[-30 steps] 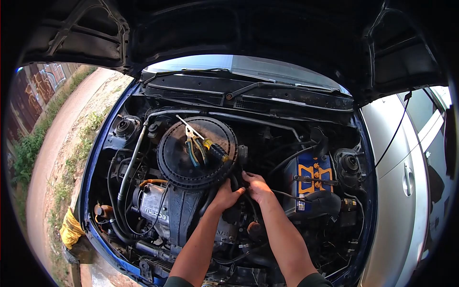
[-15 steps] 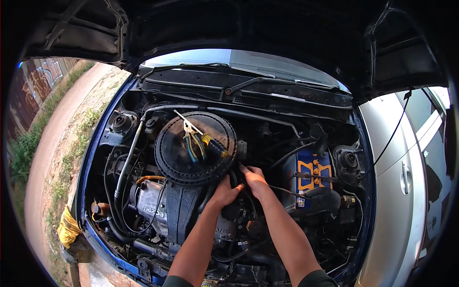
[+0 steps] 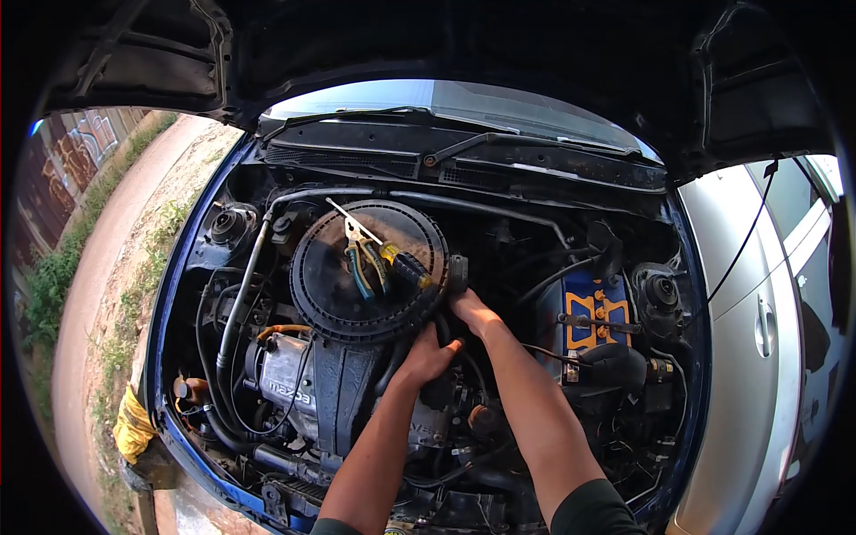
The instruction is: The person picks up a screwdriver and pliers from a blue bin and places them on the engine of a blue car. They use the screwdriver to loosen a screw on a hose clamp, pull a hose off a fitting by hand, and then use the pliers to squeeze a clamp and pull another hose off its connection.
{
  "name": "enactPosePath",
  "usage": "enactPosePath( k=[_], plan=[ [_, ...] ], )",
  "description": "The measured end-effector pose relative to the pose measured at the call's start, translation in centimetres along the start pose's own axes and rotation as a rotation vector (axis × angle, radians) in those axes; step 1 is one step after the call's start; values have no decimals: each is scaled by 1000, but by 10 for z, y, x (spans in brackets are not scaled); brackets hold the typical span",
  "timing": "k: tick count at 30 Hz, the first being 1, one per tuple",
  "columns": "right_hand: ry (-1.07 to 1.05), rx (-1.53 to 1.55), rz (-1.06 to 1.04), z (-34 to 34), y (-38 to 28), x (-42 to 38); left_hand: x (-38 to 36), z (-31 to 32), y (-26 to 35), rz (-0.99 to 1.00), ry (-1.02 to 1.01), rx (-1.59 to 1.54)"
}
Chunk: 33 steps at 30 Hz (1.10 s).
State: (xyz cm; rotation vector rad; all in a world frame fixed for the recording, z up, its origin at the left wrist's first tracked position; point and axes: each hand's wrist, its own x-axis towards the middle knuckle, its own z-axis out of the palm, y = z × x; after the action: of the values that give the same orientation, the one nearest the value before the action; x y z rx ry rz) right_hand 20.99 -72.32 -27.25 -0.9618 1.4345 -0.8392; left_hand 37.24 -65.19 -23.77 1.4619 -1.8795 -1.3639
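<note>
Both of my hands reach into the engine bay of a blue car under its raised hood. My left hand (image 3: 428, 359) rests on dark hoses just below the round black air cleaner housing (image 3: 332, 287), its fingers curled over a part I cannot make out. My right hand (image 3: 470, 309) touches the housing's right edge beside a small grey fitting (image 3: 457, 270), fingertips hidden behind it. On top of the housing lie pliers with blue-green handles (image 3: 359, 265) and a yellow and black screwdriver (image 3: 406, 265).
A blue and orange battery (image 3: 591, 314) sits to the right of my arms. A silver engine cover (image 3: 287, 383) lies lower left. A silver car (image 3: 767, 339) stands at the right. A yellow cloth (image 3: 134, 426) hangs at the front left corner. A dirt road runs at the left.
My right hand has moved up from the hoses to the right edge of the air cleaner housing. My left hand stays on the hoses below it.
</note>
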Motion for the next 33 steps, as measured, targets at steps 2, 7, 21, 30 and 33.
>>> enactPosePath(
  k=[2,7,21,30,33],
  plan=[
    [128,-14,-43,6,34,31,0,1,-1,9,26,42],
    [275,-67,-52,10,18,6,2,4,-5,12,59,48],
    [303,-207,-111,17,1,-17,1,-2,-7,97,21,38],
    [374,-274,-181,20,27,-2,3,-4,-3,67,-18,-6],
    [324,-247,-131,18,21,-9,2,-1,-2,42,-25,7]
  ],
)
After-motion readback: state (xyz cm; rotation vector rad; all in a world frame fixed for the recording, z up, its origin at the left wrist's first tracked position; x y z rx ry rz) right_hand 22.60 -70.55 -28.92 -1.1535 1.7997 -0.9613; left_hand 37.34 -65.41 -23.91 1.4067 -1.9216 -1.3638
